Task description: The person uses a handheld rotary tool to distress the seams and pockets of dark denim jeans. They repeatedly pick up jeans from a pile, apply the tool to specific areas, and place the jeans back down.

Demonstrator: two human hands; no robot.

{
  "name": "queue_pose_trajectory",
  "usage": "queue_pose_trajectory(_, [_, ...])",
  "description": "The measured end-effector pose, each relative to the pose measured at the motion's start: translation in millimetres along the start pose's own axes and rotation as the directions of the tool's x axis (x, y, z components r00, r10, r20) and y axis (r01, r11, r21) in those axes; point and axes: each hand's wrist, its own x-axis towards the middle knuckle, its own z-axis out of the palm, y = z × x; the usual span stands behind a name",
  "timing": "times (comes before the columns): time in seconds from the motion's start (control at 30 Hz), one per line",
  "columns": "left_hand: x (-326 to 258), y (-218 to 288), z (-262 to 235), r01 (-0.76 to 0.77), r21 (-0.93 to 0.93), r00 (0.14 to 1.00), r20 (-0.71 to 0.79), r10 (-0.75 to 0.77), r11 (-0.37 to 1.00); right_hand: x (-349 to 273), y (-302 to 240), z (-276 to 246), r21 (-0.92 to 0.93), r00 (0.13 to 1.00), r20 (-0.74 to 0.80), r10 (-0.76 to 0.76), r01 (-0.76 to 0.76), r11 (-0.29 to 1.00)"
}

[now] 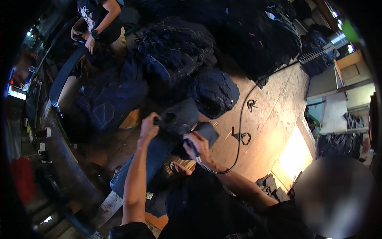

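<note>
My left hand (149, 126) is closed on the edge of a dark garment (181, 113) stretched out in front of me. Just right of it, my right hand (197, 145) grips a dark corded tool that looks like an iron; its body is mostly hidden by my fingers and the dark cloth. A striped cord (211, 170) runs from its handle and loops up to the right. Below my hands, blue-black cloth (149, 161) lies over a narrow board.
Piles of dark garments (175, 51) and a rounded bundle (215, 93) lie ahead on the wooden floor (274, 101). The cord (240, 135) rises to a coiled spring (312, 55). Cloth scraps (243, 137) lie right. Another person (99, 20) works at a long narrow board (67, 75), far left.
</note>
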Motion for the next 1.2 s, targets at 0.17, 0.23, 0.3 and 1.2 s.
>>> queue_pose_trajectory(0.17, [-152.3, -50.3, -97.7, 0.068, 0.122, 0.974, -0.223, -0.039, 0.99, -76.2, -83.5, 79.6, 0.249, 0.899, 0.354, -0.257, 0.175, 0.953])
queue_pose_trajectory(0.23, [-221.6, -82.3, -121.6, 0.096, 0.137, 0.953, -0.299, -0.051, 0.986, -94.0, -116.9, 110.9, 0.347, 0.802, 0.522, -0.289, 0.109, 0.931])
queue_pose_trajectory(0.3, [-278.1, -109.1, -144.5, 0.003, 0.207, 0.907, -0.412, 0.084, 0.978, -104.4, -149.0, 132.3, 0.347, 0.778, 0.479, -0.407, 0.259, 0.902])
queue_pose_trajectory(1.2, [-276.8, 5.3, -23.7, 0.724, 0.176, 0.551, -0.729, -0.406, 0.667, 6.9, -34.4, 178.7, 0.2, 0.704, 0.555, -0.442, 0.403, 0.893])
